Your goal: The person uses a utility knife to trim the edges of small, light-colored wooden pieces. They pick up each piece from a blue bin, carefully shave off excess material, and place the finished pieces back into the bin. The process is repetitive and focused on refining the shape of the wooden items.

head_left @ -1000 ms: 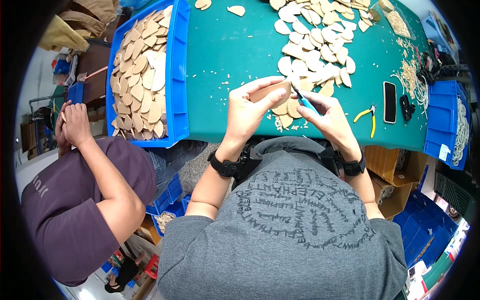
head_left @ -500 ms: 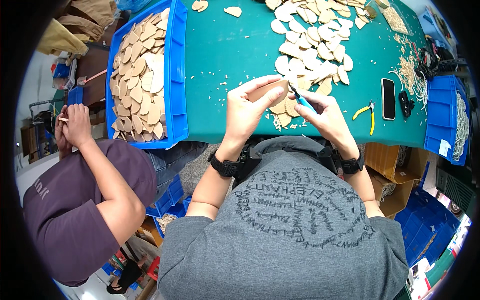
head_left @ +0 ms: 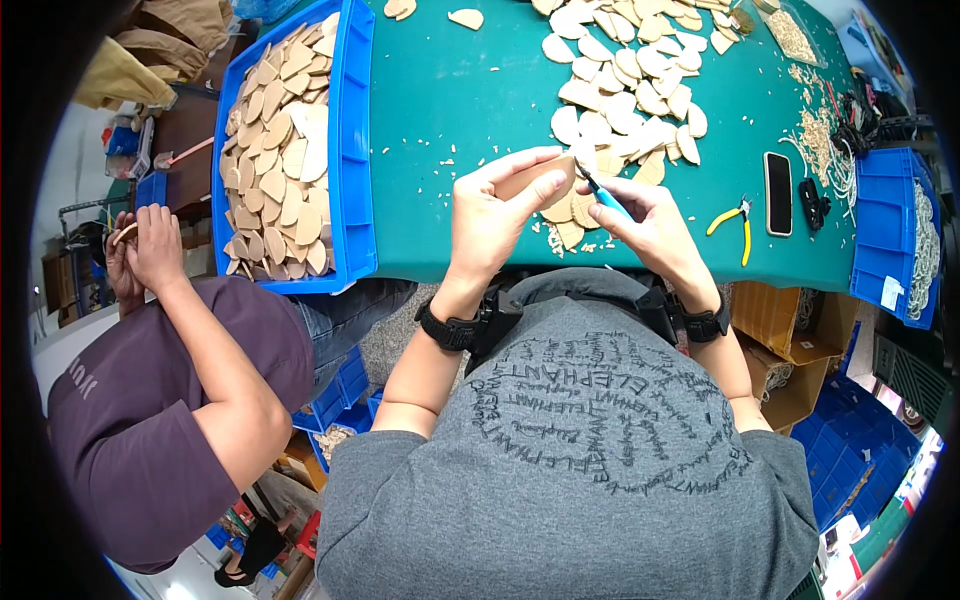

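Note:
My left hand (head_left: 495, 215) holds a flat tan wooden piece (head_left: 535, 180) by its edges, just above the near edge of the green table (head_left: 450, 110). My right hand (head_left: 650, 215) grips a small blue-handled tool (head_left: 600, 192) whose tip touches the right end of that piece. Both wrists carry black watches. A loose pile of similar pale wooden pieces (head_left: 625, 75) lies on the table right behind my hands, with a few more under them.
A blue bin (head_left: 350, 150) full of wooden pieces stands at the left. A co-worker in a purple shirt (head_left: 160, 400) sits on my left, their hands (head_left: 140, 250) holding a small piece. Yellow pliers (head_left: 733, 222), a black phone (head_left: 778, 193) and another blue bin (head_left: 890, 240) lie right.
My hands stay together on the wooden piece, with the tool tip shifting slightly along its edge. The co-worker's hands have moved a little.

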`<control>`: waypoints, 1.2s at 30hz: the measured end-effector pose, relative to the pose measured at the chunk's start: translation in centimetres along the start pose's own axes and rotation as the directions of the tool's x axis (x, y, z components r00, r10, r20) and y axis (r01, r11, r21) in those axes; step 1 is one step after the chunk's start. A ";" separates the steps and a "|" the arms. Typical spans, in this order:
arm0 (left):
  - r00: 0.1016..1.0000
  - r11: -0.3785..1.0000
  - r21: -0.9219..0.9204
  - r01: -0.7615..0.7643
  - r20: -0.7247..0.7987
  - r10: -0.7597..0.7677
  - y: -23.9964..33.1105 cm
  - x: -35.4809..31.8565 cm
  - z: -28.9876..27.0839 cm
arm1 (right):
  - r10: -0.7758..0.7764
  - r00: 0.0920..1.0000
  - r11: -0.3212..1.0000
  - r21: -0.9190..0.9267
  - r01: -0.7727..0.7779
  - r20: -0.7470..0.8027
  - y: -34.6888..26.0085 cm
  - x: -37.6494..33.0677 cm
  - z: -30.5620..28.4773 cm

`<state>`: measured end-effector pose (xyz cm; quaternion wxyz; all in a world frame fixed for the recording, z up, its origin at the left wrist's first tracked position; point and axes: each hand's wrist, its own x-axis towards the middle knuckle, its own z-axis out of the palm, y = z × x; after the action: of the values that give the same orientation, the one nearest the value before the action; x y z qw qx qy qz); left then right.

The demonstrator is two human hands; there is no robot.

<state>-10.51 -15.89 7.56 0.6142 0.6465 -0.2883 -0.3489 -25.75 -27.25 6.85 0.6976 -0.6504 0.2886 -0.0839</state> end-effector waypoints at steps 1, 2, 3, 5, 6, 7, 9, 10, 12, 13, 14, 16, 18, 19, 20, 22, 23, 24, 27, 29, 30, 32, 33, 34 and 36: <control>1.000 1.000 -0.004 0.003 -0.001 -0.003 0.1 0.0 0.0 | -0.006 1.000 1.000 0.002 0.006 -0.004 0.1 0.0 0.0; 1.000 1.000 -0.008 0.005 -0.001 -0.005 0.1 0.0 0.0 | -0.011 1.000 1.000 0.004 0.011 -0.009 0.3 0.1 0.1; 1.000 1.000 -0.013 0.006 0.001 -0.006 0.1 0.0 0.0 | -0.017 1.000 1.000 0.004 0.017 -0.015 0.5 0.1 0.1; 1.000 1.000 -0.021 0.007 0.006 -0.007 -0.1 0.0 0.0 | -0.028 0.999 1.000 0.004 0.028 -0.029 0.9 0.2 0.1; 1.000 1.000 -0.027 0.009 0.003 -0.009 -0.2 0.0 0.0 | -0.019 0.999 1.000 -0.001 0.019 -0.031 0.8 0.2 0.2; 1.000 0.999 -0.033 0.011 -0.001 -0.011 -0.3 0.1 -0.1 | -0.011 0.999 1.000 -0.006 0.011 -0.032 0.7 0.2 0.2; 1.000 0.997 -0.067 0.030 0.011 -0.030 -0.6 0.1 -0.3 | -0.015 0.999 1.000 -0.004 0.014 -0.050 0.8 0.1 0.4; 0.999 0.994 -0.095 0.047 0.026 -0.045 -0.7 0.2 -0.5 | -0.027 0.998 1.000 0.002 0.027 -0.065 0.9 0.1 0.5; 0.992 0.969 -0.219 0.118 0.067 -0.106 -0.9 0.2 -0.8 | -0.020 0.997 0.995 0.099 0.028 -0.074 0.9 0.4 0.5; 0.984 0.934 -0.312 0.172 0.095 -0.149 -0.9 0.2 -0.9 | -0.001 0.998 0.982 0.187 0.014 -0.066 1.0 0.5 0.2; 0.974 0.889 -0.400 0.225 0.128 -0.189 -1.0 0.2 -1.1 | -0.064 0.991 0.984 0.156 0.082 -0.115 1.1 0.5 0.2; 0.952 0.778 -0.549 0.304 0.205 -0.227 -1.2 0.2 -1.6 | -0.057 0.993 0.985 0.158 0.073 -0.102 1.1 0.7 -0.1; 0.931 0.674 -0.643 0.364 0.263 -0.251 -1.5 0.1 -2.1 | -0.053 0.994 0.984 0.165 0.068 -0.093 0.8 0.7 -0.1; 0.928 0.632 -0.680 0.372 0.279 -0.246 -1.5 0.0 -2.4 | -0.062 0.994 0.983 0.166 0.076 -0.090 0.9 0.8 0.0; 0.925 0.587 -0.715 0.380 0.294 -0.240 -1.5 0.0 -2.6 | -0.070 0.994 0.982 0.168 0.084 -0.087 1.1 0.9 0.1; 0.927 0.516 -0.770 0.376 0.317 -0.202 -2.2 -0.1 -3.1 | -0.067 0.995 0.982 0.173 0.079 -0.076 1.3 0.9 0.1; 0.949 0.572 -0.756 0.317 0.254 -0.189 -2.2 0.0 -3.8 | -0.063 0.995 0.982 0.172 0.075 -0.071 1.3 0.9 0.1; 0.964 0.623 -0.735 0.266 0.204 -0.171 -2.2 0.2 -4.9 | -0.057 0.995 0.983 0.169 0.070 -0.078 1.6 0.8 0.1; 0.974 0.816 -0.577 -0.031 -0.202 -0.105 -1.5 1.3 -11.6 | -0.044 0.994 0.986 0.155 0.059 -0.100 1.9 0.7 -0.5; 0.876 0.862 -0.456 -0.221 -0.481 -0.029 -3.3 2.4 -20.1 | -0.035 0.992 0.988 0.142 0.052 -0.122 2.1 0.3 -1.2; 0.766 0.928 -0.273 -0.254 -0.643 0.020 -3.2 2.6 -22.4 | -0.032 0.992 0.989 0.137 0.049 -0.123 2.3 0.2 -1.6; 0.562 0.982 0.091 -0.165 -0.810 0.170 -3.4 3.3 -23.8 | -0.039 0.989 0.986 0.155 0.062 -0.146 2.6 -0.2 -2.3; 0.495 0.965 0.254 -0.070 -0.831 0.254 -4.2 3.7 -24.1 | -0.042 0.984 0.985 0.159 0.070 -0.170 2.9 -0.3 -2.6; 0.351 0.592 0.679 0.434 -0.733 0.583 -7.1 4.0 -25.4 | -0.045 0.980 0.984 0.160 0.076 -0.192 3.1 -0.5 -2.9; 0.536 0.830 0.556 -0.049 -0.686 0.491 -11.4 6.5 -23.0 | -0.028 0.971 0.985 0.161 0.067 -0.236 3.6 -1.0 -3.5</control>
<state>11.26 -6.53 -4.40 0.5464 0.8061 -0.1525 0.1686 -29.30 -29.27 3.76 0.7091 -0.5816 0.3447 -0.2003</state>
